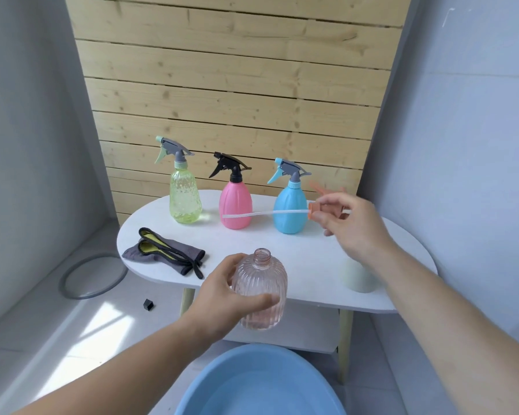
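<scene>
Left hand (222, 298) grips ribbed pink bottle (259, 290) at table (312, 244) front edge | right hand (348, 223) pinches orange sprayer head (321, 205), tube toward left

Bottle (259, 292): clear pale-pink plastic, vertically ribbed, neck uncapped, upright, gripped by the left hand (222, 298). Spray head (314, 210): orange (blurred), pinched in the right hand (352, 224), turned sideways, white dip tube (264, 213) pointing left, well apart from the bottle.

The table (297, 250) bears a green bottle (185, 199), pink bottle (235, 199), blue bottle (288, 224) (all upright), grey cloth (165, 253) and pale cup (357, 280).
</scene>
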Demonstrator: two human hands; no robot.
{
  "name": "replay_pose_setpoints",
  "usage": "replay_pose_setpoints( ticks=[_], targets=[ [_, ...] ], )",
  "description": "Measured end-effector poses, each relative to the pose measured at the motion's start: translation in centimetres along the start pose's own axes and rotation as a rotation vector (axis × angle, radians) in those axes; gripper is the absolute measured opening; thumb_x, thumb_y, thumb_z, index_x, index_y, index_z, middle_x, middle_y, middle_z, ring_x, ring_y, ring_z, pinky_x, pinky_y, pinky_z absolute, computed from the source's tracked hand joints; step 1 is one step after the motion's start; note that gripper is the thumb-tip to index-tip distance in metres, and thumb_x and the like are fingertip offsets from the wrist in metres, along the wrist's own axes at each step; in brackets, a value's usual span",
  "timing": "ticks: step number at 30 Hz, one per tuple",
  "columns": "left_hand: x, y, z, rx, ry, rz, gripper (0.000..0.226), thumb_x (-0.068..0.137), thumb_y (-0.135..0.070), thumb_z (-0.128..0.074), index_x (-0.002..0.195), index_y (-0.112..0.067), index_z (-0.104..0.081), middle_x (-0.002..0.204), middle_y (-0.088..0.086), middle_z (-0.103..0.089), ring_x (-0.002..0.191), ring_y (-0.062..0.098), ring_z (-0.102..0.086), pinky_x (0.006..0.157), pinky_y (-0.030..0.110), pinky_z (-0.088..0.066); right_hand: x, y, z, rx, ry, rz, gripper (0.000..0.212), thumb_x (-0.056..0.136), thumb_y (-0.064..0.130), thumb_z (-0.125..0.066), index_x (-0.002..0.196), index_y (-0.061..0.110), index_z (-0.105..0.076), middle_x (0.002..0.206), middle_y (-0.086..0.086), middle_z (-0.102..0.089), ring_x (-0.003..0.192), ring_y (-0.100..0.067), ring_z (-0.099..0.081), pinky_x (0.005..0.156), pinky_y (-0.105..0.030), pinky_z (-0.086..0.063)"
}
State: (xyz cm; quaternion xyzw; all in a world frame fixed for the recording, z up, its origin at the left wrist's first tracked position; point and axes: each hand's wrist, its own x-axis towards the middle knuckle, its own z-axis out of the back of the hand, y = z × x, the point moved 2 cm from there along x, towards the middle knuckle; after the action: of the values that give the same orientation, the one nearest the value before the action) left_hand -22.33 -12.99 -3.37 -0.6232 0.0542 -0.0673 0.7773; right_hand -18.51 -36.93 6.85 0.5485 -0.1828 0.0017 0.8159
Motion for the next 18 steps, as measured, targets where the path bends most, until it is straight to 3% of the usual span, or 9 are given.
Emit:
replay_pose_setpoints(
  ticks=[2,4,7,10,15,18],
  targets=[
    [0.6,-0.4,-0.1,-0.002,-0.037,-0.007,0.087,0.045,-0.051,-0.096,0.123,-0.04,-0.061,0.118,-0.016,-0.071,0.113,0.002,-0.067,0.1,0.027,-0.053,-0.2,1.4,1.4,0.049,-0.01,0.049,0.018,0.085,0.006,-0.075,0.098,0.018,-0.07,0.077,0.009,-0.068,0.068,-0.023,-0.062,0.062,-0.02,-0.055],
    [1.1,-0.9,-0.3,-0.01,-0.059,-0.009,0.092,0.044,-0.052,-0.096,0.127,-0.039,-0.059,0.122,-0.014,-0.07,0.116,0.006,-0.066,0.105,0.034,-0.052,-0.3,2.5,2.7,0.111,-0.018,0.098,0.023,0.086,0.001,-0.071,0.097,0.021,-0.07,0.075,0.012,-0.071,0.078,-0.023,-0.067,0.065,-0.022,-0.054],
    [1.7,-1.7,-0.7,-0.019,-0.1,-0.026,0.067,0.061,-0.033,-0.101,0.11,-0.042,-0.057,0.115,-0.02,-0.067,0.105,-0.009,-0.062,0.086,0.014,-0.048,-0.5,4.2,4.7,0.184,-0.016,0.146,0.025,0.087,0.0,-0.069,0.102,0.019,-0.069,0.086,0.003,-0.074,0.083,-0.016,-0.069,0.067,-0.023,-0.052],
    [2.3,-2.0,-1.2,-0.015,-0.119,-0.028,0.06,0.07,-0.022,-0.097,0.102,-0.046,-0.052,0.107,-0.028,-0.059,0.095,-0.018,-0.055,0.072,0.003,-0.04,-0.7,5.4,6.2,0.169,-0.004,0.186,0.027,0.087,0.002,-0.071,0.11,0.016,-0.069,0.097,-0.012,-0.072,0.088,-0.019,-0.072,0.07,-0.023,-0.052],
    [2.7,-1.6,-1.7,0.015,-0.126,-0.031,0.065,0.07,-0.023,-0.097,0.11,-0.043,-0.051,0.106,-0.03,-0.056,0.092,-0.021,-0.052,0.067,-0.003,-0.04,-0.5,5.5,6.1,0.086,-0.039,0.235,0.03,0.086,0.002,-0.072,0.114,0.011,-0.068,0.091,-0.011,-0.07,0.078,-0.01,-0.071,0.07,-0.02,-0.055],
    [3.0,-1.3,-2.0,0.036,-0.112,-0.033,0.062,0.069,-0.021,-0.097,0.102,-0.046,-0.05,0.106,-0.029,-0.056,0.088,-0.026,-0.052,0.066,-0.006,-0.038,-0.3,5.3,5.8,0.08,-0.083,0.262,0.029,0.087,0.002,-0.072,0.112,0.016,-0.069,0.09,-0.01,-0.067,0.081,-0.014,-0.074,0.072,-0.022,-0.056]
  ],
)
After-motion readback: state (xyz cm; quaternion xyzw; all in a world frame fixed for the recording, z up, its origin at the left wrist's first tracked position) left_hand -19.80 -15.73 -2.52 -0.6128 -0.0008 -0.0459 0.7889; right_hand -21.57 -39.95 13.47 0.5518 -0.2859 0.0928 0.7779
